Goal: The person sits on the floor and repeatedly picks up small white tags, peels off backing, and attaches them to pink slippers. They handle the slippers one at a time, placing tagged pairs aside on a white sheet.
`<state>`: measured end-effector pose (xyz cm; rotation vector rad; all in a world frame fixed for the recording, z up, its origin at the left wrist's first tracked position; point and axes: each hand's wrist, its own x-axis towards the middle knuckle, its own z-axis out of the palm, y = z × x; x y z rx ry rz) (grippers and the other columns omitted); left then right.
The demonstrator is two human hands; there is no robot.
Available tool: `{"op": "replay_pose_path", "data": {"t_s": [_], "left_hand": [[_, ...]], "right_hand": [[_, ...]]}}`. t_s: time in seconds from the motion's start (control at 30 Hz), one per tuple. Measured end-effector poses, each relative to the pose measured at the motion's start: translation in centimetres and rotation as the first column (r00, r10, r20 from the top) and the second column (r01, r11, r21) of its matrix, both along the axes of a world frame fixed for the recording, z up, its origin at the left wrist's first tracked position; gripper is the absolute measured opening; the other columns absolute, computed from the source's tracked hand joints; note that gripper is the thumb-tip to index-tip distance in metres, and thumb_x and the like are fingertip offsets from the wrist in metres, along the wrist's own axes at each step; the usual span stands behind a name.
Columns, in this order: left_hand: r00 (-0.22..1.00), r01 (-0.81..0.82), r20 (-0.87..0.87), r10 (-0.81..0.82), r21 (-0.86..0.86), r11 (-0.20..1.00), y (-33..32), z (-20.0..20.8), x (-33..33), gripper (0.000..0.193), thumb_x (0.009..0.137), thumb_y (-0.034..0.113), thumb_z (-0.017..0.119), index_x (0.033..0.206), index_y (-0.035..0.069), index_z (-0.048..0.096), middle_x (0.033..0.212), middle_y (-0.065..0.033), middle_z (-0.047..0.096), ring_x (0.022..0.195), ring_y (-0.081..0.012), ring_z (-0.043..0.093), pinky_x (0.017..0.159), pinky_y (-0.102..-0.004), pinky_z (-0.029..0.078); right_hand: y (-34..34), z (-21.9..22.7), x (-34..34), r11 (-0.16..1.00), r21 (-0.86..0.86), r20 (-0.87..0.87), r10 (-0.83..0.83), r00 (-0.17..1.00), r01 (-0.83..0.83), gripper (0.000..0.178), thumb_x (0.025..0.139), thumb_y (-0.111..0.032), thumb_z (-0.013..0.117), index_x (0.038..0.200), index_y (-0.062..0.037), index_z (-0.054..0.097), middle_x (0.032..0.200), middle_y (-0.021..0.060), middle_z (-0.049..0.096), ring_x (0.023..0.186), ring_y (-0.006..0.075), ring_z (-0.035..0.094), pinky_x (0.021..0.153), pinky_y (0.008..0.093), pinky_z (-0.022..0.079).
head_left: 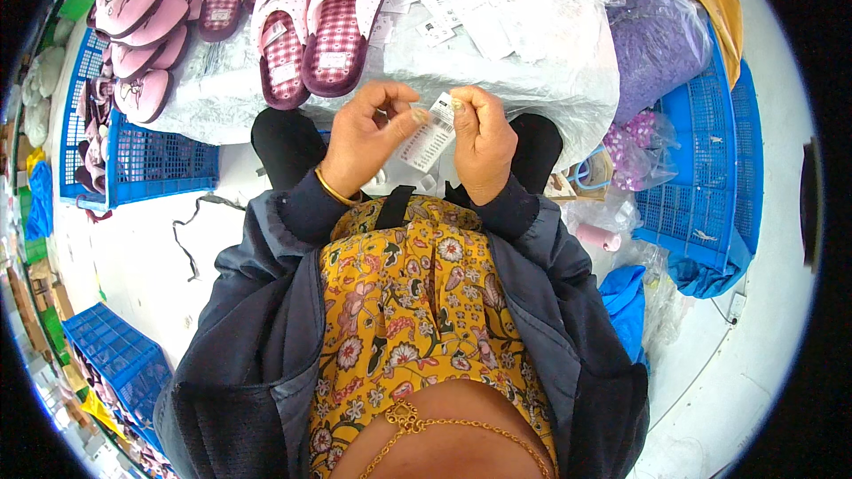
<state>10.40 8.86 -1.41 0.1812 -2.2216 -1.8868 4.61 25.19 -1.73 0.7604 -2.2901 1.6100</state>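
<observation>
The plastic-covered surface (541,80) in front of me carries slippers and paper. To my right stands a blue mesh crate (683,186); its contents I can't make out. The blue mesh crate at my left (169,168) has slippers inside, and pinkish items show beside the lower-left crate (115,346). A clear bag of fluffy purple material (661,40) sits at the surface's right end; a smaller clear bag below it contains dotted magenta material (632,155). Pink slippers (146,0) pile up at far left, beside a checked-lined pair (342,35). My right hand (485,142) pinches a white printed label (429,146) above my lap, thumb against fingers; my left hand (368,133) has curled fingers at its left edge, whether gripping I cannot tell.
</observation>
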Motion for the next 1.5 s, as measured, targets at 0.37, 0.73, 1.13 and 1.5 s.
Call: {"op": "replay_pose_path", "data": {"t_s": [0.37, 0.73, 1.13, 1.5], "left_hand": [[0.918, 0.105, 0.257, -0.303, 0.579, 0.809, -0.3, -0.3, -1.6, 0.023, 0.100, 0.024, 0.057, 0.102, 0.003, 0.067, 0.082, 0.0038, 0.063, 0.069, -0.0033, 0.051, 0.063, -0.0202, 0.040], [0.973, 0.078, 0.165, -0.159, 0.413, 0.907, 0.7, -1.4, -1.7, 0.009, 0.093, 0.012, 0.067, 0.091, 0.004, 0.066, 0.080, 0.0049, 0.062, 0.072, -0.0025, 0.051, 0.065, -0.0191, 0.041], [0.995, 0.058, 0.067, -0.069, 0.161, 0.985, 1.0, -2.6, -1.4, 0.007, 0.092, 0.007, 0.066, 0.088, 0.003, 0.063, 0.081, 0.0043, 0.061, 0.074, -0.0026, 0.051, 0.066, -0.0195, 0.042], [0.995, -0.097, 0.043, 0.089, 0.226, 0.969, 0.9, -2.3, -1.7, 0.010, 0.090, 0.008, 0.069, 0.084, 0.003, 0.063, 0.076, 0.0048, 0.058, 0.069, -0.0020, 0.048, 0.061, -0.0194, 0.040]], "right_hand": [[-0.1, -0.4, -0.4, 1.000, -0.013, 0.101, 0.022, 0.995, -0.020, 0.013, 0.095, -0.008, 0.058, 0.108, -0.0036, 0.061, 0.095, 0.0157, 0.067, 0.082, 0.0307, 0.068, 0.071, 0.0365, 0.053], [-0.5, -0.8, -1.1, 0.997, -0.007, 0.087, 0.074, 0.993, -0.074, 0.013, 0.095, -0.008, 0.059, 0.107, -0.0041, 0.060, 0.088, 0.0150, 0.066, 0.075, 0.0307, 0.067, 0.066, 0.0367, 0.052], [-0.6, -0.9, -1.7, 0.992, 0.005, 0.081, 0.129, 0.988, -0.130, 0.011, 0.093, -0.006, 0.060, 0.103, -0.0034, 0.062, 0.087, 0.0141, 0.067, 0.076, 0.0287, 0.067, 0.067, 0.0361, 0.052], [0.5, -0.2, -1.8, 0.991, 0.038, 0.176, 0.119, 0.977, -0.128, 0.018, 0.089, -0.005, 0.064, 0.107, -0.0021, 0.064, 0.087, 0.0119, 0.067, 0.074, 0.0199, 0.065, 0.066, 0.0306, 0.051]]}}
